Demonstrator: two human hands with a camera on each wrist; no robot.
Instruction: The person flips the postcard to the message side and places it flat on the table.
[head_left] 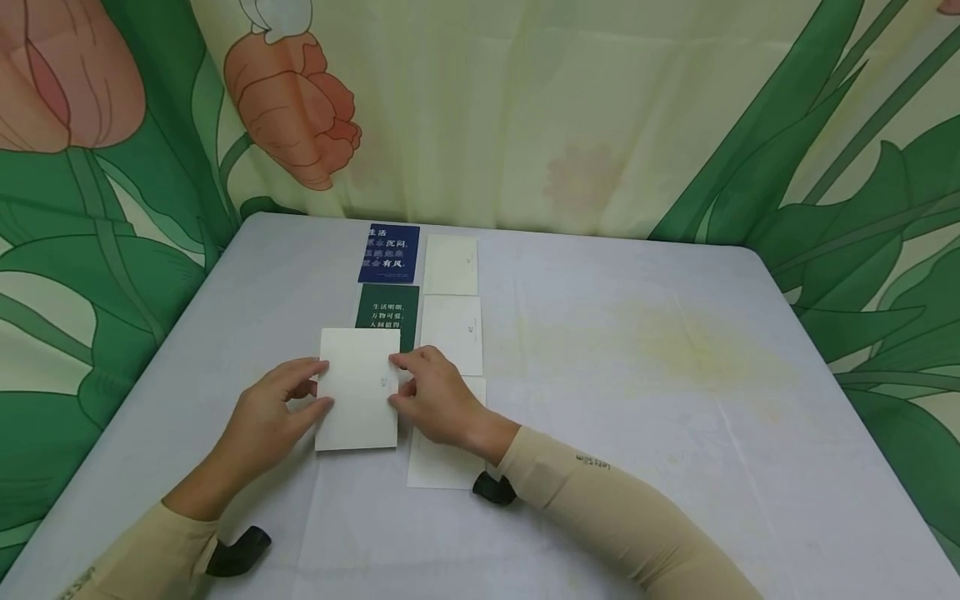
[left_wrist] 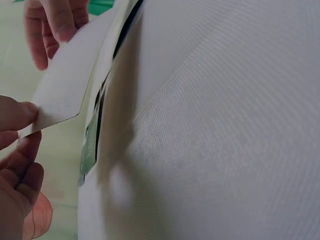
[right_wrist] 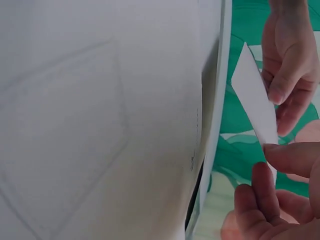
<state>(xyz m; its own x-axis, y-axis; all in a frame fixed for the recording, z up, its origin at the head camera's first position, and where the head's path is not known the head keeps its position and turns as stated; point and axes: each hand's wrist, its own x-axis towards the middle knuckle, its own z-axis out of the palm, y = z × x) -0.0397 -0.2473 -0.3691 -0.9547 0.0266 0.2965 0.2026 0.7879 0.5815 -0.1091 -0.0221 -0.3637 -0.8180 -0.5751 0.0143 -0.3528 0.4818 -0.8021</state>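
A blank white card (head_left: 357,392), with small print near its right edge, is held up off the table. My left hand (head_left: 262,421) pinches its left edge between thumb and fingers. On the opposite edge, my right hand (head_left: 442,400) pinches it the same way. The card covers the lower part of a dark green card (head_left: 408,317) printed with white characters. Beyond that lies a dark blue card (head_left: 389,254), also with white characters. To the right is a column of pale cards: a cream one (head_left: 450,265), a white one (head_left: 452,333) and another white one (head_left: 442,462) partly hidden under my right hand.
A white cloth (head_left: 637,467) covers the table, with a faint yellowish stain on its right side. Behind it hangs a curtain (head_left: 480,108) with large tulips and green leaves. Black straps (head_left: 240,552) show by both beige sleeves (head_left: 622,517).
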